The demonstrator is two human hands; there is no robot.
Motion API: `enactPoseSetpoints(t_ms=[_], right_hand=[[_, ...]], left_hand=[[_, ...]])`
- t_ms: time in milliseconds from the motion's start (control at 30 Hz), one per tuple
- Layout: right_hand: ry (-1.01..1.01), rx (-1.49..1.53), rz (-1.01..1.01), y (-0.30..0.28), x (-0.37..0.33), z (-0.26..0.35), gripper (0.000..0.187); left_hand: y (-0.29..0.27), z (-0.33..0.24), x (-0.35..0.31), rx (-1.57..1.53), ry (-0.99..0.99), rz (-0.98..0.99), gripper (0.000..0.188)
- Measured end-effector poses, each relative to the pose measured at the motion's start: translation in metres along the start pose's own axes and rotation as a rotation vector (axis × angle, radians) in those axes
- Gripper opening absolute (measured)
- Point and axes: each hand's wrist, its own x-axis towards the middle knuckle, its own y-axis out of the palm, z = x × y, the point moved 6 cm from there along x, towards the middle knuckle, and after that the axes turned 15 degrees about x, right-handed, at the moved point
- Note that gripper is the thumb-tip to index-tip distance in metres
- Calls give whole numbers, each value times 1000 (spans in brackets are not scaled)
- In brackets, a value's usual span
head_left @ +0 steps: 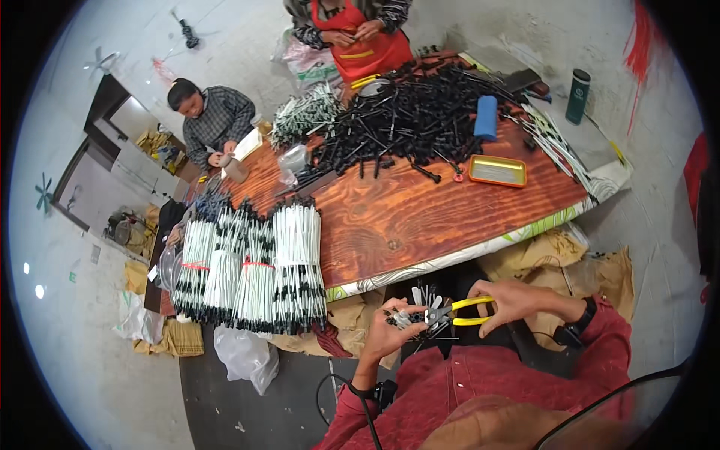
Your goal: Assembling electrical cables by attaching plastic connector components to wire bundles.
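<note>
My right hand [508, 303] grips a pair of yellow-handled pliers [444, 312], with the handles spread apart and the metal jaws pointing left. Close to those jaws, my left hand [388, 330] is closed with thumb and fingers together; what it pinches is too small to make out. Around and behind its fingers, over my lap, are several thin black and white rods [426, 294]. Their lower parts are partly covered by my left hand and the pliers.
Bundles of white rods with black ends [247, 262] stand at the wooden table's [390, 229] left edge. Farther back lies a large heap of black parts [409, 116]. A yellow tray [498, 171], blue roll [485, 118] and green bottle [577, 97] are at the right. Two people work across the table.
</note>
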Motion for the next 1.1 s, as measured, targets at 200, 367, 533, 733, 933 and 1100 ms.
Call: enactPoseSetpoints(t_ms=[200, 367, 533, 733, 933, 1100], right_hand=[[-550, -765, -406, -9, -12, 48, 50], [466, 649, 252, 15, 1, -49, 42], [386, 687, 328, 44, -9, -54, 45], [248, 266, 112, 24, 0, -24, 35], [236, 282, 44, 37, -14, -32, 37], [128, 189, 33, 44, -17, -36, 40]], left_hand=[[0, 8, 6, 23, -73, -36, 34], [0, -7, -4, 11, 64, 66, 35], [6, -14, -16, 11, 174, 114, 35], [4, -12, 1, 70, 189, 5, 31], [10, -18, -1, 129, 194, 43, 34], [14, -22, -13, 71, 174, 24, 37]])
